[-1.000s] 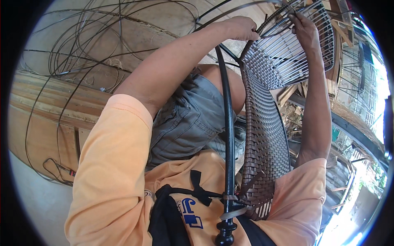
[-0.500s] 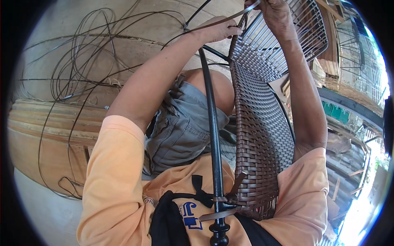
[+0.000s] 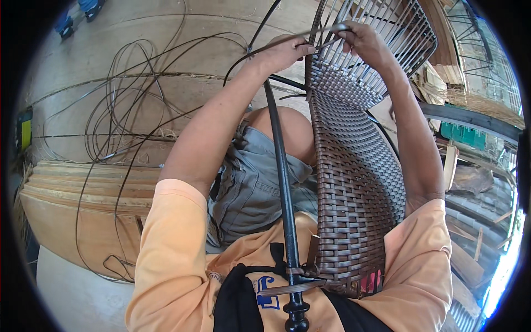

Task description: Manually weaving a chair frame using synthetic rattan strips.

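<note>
A chair frame with a brown woven wicker panel (image 3: 354, 193) stands upright in front of me, to the right of my bare knee. At its upper end the weave meets bare pale lengthwise strands (image 3: 381, 33). My right hand (image 3: 362, 43) pinches a flat brown wicker strip (image 3: 329, 29) over these strands. The strip arches across to my left hand (image 3: 285, 52), which is closed on it at the panel's left edge, thumb toward the weave. A black metal bar (image 3: 284, 166) of the frame runs down between my arms to a turned end near my chest.
Long loops of the same dark strip (image 3: 133, 99) lie on the floor at left. Stacked wooden boards (image 3: 83, 193) are beside my left arm. Scrap wood (image 3: 470, 265) and a green crate-like object (image 3: 463, 134) lie at right. Blue footwear (image 3: 88, 8) shows at the far upper left.
My right hand has come down and slightly left with the strip, and more of the strip shows between my hands. The view has shifted, bringing the blue footwear into sight.
</note>
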### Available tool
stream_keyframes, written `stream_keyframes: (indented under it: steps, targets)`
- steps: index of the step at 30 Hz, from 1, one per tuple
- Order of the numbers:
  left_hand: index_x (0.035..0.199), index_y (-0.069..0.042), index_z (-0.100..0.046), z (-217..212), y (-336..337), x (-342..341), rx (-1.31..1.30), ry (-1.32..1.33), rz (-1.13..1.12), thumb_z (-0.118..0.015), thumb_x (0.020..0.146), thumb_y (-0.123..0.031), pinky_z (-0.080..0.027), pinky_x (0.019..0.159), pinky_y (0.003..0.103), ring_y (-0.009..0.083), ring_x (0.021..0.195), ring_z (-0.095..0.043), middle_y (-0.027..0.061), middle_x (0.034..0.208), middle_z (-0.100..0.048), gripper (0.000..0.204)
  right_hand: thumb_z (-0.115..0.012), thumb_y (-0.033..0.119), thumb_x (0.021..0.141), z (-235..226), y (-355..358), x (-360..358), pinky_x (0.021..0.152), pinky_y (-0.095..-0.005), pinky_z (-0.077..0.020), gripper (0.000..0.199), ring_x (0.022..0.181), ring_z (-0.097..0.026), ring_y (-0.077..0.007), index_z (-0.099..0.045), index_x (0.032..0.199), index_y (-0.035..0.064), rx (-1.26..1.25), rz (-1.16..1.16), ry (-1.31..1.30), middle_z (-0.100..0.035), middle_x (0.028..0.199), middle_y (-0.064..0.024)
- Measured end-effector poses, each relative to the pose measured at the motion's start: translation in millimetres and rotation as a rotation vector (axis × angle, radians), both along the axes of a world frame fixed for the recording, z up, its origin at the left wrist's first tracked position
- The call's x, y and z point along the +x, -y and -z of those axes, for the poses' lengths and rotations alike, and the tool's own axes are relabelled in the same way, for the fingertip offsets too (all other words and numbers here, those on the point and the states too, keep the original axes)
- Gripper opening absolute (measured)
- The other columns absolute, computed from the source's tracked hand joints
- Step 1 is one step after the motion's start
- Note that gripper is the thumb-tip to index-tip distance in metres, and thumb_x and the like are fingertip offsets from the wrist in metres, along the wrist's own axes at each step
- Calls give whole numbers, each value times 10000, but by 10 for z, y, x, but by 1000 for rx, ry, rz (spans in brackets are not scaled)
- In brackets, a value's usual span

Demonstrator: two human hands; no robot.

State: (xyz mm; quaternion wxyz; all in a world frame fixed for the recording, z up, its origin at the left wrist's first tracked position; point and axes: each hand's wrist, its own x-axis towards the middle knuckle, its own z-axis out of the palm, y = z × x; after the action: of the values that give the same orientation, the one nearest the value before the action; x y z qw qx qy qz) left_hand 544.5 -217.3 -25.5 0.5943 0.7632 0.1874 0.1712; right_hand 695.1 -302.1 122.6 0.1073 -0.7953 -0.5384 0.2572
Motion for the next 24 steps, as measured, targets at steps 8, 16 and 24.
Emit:
stream_keyframes:
  steps: [8,16,24]
  targets:
    - [856,14,-612,-108,-31,-8,-12,-1,51,-536,856,-405,-448,660,266,124,688,-569,69,716,-612,425,-556,148,825,-97,-239,38,636,-329,-508,214,755,-625,-235,-576,1009,42,864,-917,228,-622,885,-95]
    - [812,11,-598,-140,-6,-1,150,-78,0,-517,832,-411,-433,682,332,204,718,-572,120,722,-605,430,-502,178,814,-145,-318,6,596,-393,-481,110,717,-606,-292,-550,851,87,236,-617,708,-580,769,-99]
    - [732,70,-552,-293,166,168,317,-77,-234,-497,757,-272,-427,555,390,312,559,-541,218,590,-531,348,-519,217,832,-269,-301,-52,668,-401,-480,166,795,-611,-294,-584,923,95,147,-551,714,-599,831,-97]
